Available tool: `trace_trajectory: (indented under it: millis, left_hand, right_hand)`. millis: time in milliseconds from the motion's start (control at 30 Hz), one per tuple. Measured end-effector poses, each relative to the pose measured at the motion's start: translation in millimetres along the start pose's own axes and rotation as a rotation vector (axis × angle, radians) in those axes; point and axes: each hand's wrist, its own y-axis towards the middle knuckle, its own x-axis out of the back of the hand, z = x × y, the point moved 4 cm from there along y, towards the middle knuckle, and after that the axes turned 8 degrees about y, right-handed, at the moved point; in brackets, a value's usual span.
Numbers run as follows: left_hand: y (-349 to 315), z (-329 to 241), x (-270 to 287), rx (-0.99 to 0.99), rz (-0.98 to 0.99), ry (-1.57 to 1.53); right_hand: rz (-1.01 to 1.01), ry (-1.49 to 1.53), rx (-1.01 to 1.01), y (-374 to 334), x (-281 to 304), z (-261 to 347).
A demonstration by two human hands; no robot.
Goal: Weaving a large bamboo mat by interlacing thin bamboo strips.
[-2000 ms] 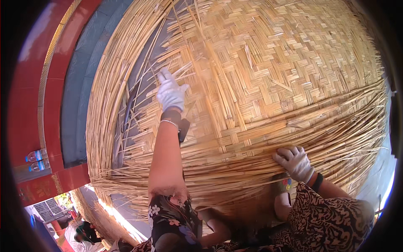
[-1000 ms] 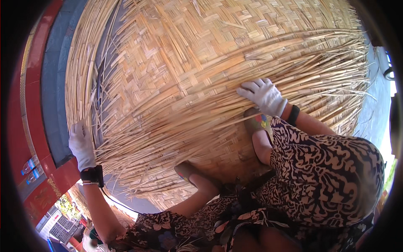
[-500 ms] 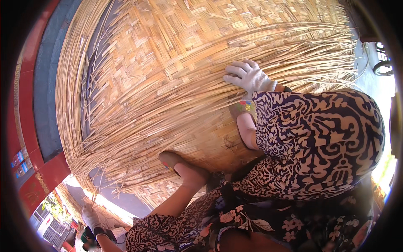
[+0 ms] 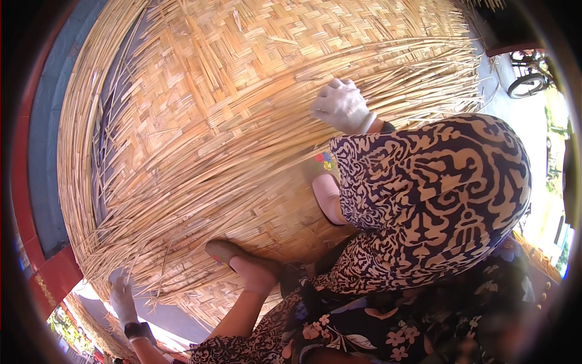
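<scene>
A large woven mat of split straw-coloured reeds (image 4: 200,73) lies beneath me, crossed by a broad band of loose, unwoven reed stalks (image 4: 242,158). On this band rests my right hand (image 4: 344,108) in a white glove, fingers curled down over the stalks; its fingertips are hidden. At the lower left, my left hand (image 4: 123,298), also gloved, reaches up to the stalk ends at the mat's corner, its fingers stretched out and slightly blurred. My feet in brown embroidered shoes (image 4: 229,250) stand on the woven part, between the two hands.
A curved bundle of long reeds (image 4: 79,133) runs along the left side. Beyond it are a grey step (image 4: 45,176) and a red painted edge (image 4: 57,282). A wheel (image 4: 526,85) shows at the upper right. My patterned trousers (image 4: 436,188) cover the lower right.
My right hand's spread fingers have curled in over the stalks. My left hand has moved up to the stalk ends. The whole view has shifted, so the mat appears further left.
</scene>
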Motion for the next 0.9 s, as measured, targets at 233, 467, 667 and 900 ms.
trace_trajectory:
  millis: [233,467,667,900]
  left_hand:
    - [102.3,-314.3,73.2,-0.544,-0.439,-0.068]
    - [125.9,-413.8,41.3,-0.611,-0.351,-0.224]
    - [134.2,-418.0,35.2,-0.552,-0.099,-0.521]
    - [124.4,-421.1,57.9,-0.557,-0.121,-0.750]
  right_hand:
    - [0.529,-0.056,-0.246,18.6,-20.1,5.1]
    - [0.100,0.269,-0.177,-4.3,18.6,4.1]
    - [-0.227,0.045,-0.035,-9.3,68.9,42.9]
    - [-0.390,1.692,-0.739,-4.9,38.0,9.2]
